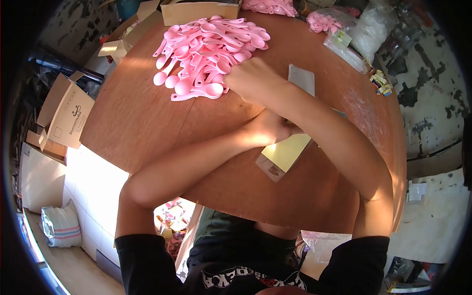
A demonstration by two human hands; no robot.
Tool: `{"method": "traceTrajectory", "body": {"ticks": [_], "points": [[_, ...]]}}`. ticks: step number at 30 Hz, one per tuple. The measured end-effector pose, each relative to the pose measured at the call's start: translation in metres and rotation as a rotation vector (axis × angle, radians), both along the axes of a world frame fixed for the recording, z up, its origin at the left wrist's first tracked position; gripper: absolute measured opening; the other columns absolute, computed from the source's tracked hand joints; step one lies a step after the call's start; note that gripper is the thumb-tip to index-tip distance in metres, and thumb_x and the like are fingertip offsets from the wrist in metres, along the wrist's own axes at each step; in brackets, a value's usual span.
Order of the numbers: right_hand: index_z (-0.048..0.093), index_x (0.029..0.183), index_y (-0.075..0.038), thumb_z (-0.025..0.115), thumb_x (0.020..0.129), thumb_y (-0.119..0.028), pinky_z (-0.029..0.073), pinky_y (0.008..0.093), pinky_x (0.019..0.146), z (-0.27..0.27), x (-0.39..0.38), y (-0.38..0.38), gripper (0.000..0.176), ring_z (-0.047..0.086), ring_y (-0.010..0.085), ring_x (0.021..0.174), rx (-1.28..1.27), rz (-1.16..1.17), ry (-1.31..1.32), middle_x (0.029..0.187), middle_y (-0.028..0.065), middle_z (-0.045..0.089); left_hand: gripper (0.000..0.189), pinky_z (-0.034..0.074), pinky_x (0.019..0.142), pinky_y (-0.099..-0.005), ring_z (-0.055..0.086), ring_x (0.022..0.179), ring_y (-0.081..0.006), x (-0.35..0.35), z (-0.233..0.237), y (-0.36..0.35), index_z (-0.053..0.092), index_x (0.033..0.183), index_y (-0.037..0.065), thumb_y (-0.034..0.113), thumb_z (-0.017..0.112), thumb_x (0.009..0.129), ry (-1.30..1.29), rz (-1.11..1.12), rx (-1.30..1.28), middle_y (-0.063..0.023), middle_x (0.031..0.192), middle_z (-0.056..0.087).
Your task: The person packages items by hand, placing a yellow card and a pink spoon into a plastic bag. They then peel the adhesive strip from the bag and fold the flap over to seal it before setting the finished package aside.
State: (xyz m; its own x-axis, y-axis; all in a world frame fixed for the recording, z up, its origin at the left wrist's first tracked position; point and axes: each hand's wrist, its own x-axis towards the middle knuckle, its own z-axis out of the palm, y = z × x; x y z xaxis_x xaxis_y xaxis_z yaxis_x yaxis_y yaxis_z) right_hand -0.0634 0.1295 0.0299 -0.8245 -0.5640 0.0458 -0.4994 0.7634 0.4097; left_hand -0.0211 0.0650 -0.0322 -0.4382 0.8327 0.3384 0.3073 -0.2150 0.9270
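Note:
A large pile of pink plastic spoons (206, 49) lies on the brown wooden table (147, 113). My right hand (253, 81) reaches across to the pile's right edge, its fingers curled and their tips hidden among the spoons. Just below it, my left hand (275, 129) is curled near the upper end of a clear packet with a yellow card (287, 155); its fingers are mostly hidden under my right forearm, so its grip is unclear. Beyond my right wrist lies a pale flat packet (301, 78), partly covered by the arm.
An open cardboard box (199, 12) stands behind the pile. Bags of pink items (324, 20) and a clear plastic bag (373, 29) sit at the back right, near small colourful packets (381, 82). Another box (66, 110) is left of the table.

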Motion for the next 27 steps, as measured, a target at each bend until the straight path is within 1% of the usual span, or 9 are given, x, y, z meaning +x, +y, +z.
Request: {"method": "traceTrajectory", "body": {"ticks": [6,9,11,15,17,21,23,26,27], "points": [[0.070,0.080,-0.006,0.062,0.074,-0.008,0.052,0.0375,0.054,0.000,0.009,-0.008,0.011,0.068,0.0258,0.063,0.056,0.091,0.051,0.070,0.0094,0.068,0.030,0.050,0.090,-0.0363,0.061,0.108,-0.0226,-0.002,-0.014,0.007,0.060,0.114,-0.001,0.007,0.069,0.086,0.056,0.017,0.056,-0.0127,0.114,0.065],[0.070,0.079,-0.006,0.062,0.075,-0.010,0.052,0.0379,0.060,0.000,0.014,-0.004,0.010,0.068,0.0246,0.070,0.065,0.064,0.007,0.075,0.0086,0.068,0.029,0.050,0.090,-0.0364,0.061,0.108,-0.0228,0.000,-0.013,0.006,0.060,0.114,-0.001,0.008,0.068,0.087,0.066,0.004,0.082,-0.0132,0.115,0.065],[0.070,0.084,-0.005,0.061,0.077,-0.011,0.052,0.0390,0.068,-0.011,0.013,0.006,0.014,0.067,0.0229,0.078,-0.037,0.253,0.133,0.080,0.0080,0.067,0.029,0.050,0.090,-0.0364,0.061,0.107,-0.0229,0.004,-0.007,0.002,0.060,0.114,-0.001,0.008,0.067,0.087,0.079,0.007,0.085,-0.0133,0.114,0.065],[0.068,0.086,-0.005,0.059,0.081,-0.013,0.050,0.0399,0.074,-0.018,0.014,0.005,0.013,0.065,0.0235,0.085,-0.120,0.182,0.077,0.083,0.0079,0.065,0.030,0.050,0.089,-0.0369,0.061,0.107,-0.0234,0.005,-0.002,-0.002,0.060,0.114,-0.002,0.008,0.067,0.087,0.065,-0.045,0.015,-0.0136,0.114,0.065],[0.064,0.090,-0.005,0.058,0.083,-0.012,0.051,0.0399,0.070,-0.013,0.011,0.001,0.012,0.066,0.0260,0.081,-0.013,0.039,-0.082,0.080,0.0082,0.064,0.031,0.050,0.090,-0.0371,0.061,0.108,-0.0237,0.002,-0.005,0.001,0.060,0.115,-0.002,0.008,0.067,0.087,0.067,-0.044,-0.034,-0.0134,0.114,0.065],[0.059,0.089,-0.004,0.057,0.085,-0.013,0.052,0.0393,0.067,0.008,0.022,0.003,0.010,0.066,0.0280,0.080,-0.098,0.092,-0.040,0.081,0.0094,0.065,0.033,0.050,0.088,-0.0364,0.061,0.104,-0.0212,0.003,-0.004,0.001,0.059,0.117,-0.002,0.008,0.069,0.087,0.088,-0.050,0.101,-0.0115,0.113,0.065],[0.058,0.097,-0.003,0.060,0.085,-0.013,0.053,0.0385,0.069,0.029,0.039,0.011,0.016,0.066,0.0288,0.078,-0.271,0.087,0.068,0.083,0.0126,0.065,0.034,0.050,0.087,-0.0360,0.061,0.102,-0.0197,0.004,-0.004,0.004,0.059,0.117,-0.002,0.009,0.069,0.087,0.007,-0.081,0.119,-0.0103,0.112,0.065],[0.057,0.102,-0.002,0.066,0.083,-0.008,0.055,0.0335,0.067,0.056,0.084,0.025,0.022,0.068,0.0202,0.082,-0.930,0.122,0.165,0.090,0.0108,0.066,0.036,0.050,0.081,-0.0316,0.061,0.093,-0.0140,0.002,-0.012,0.009,0.059,0.119,-0.001,0.010,0.071,0.086,-0.080,-0.116,0.205,-0.0070,0.108,0.066],[0.056,0.105,0.000,0.067,0.085,-0.005,0.055,0.0318,0.068,0.063,0.103,0.030,0.024,0.067,0.0168,0.084,-1.155,0.098,0.140,0.092,0.0102,0.065,0.037,0.050,0.078,-0.0290,0.060,0.089,-0.0117,0.003,-0.009,0.007,0.058,0.119,-0.001,0.010,0.071,0.086,-0.121,-0.136,0.102,-0.0054,0.104,0.066]]}}
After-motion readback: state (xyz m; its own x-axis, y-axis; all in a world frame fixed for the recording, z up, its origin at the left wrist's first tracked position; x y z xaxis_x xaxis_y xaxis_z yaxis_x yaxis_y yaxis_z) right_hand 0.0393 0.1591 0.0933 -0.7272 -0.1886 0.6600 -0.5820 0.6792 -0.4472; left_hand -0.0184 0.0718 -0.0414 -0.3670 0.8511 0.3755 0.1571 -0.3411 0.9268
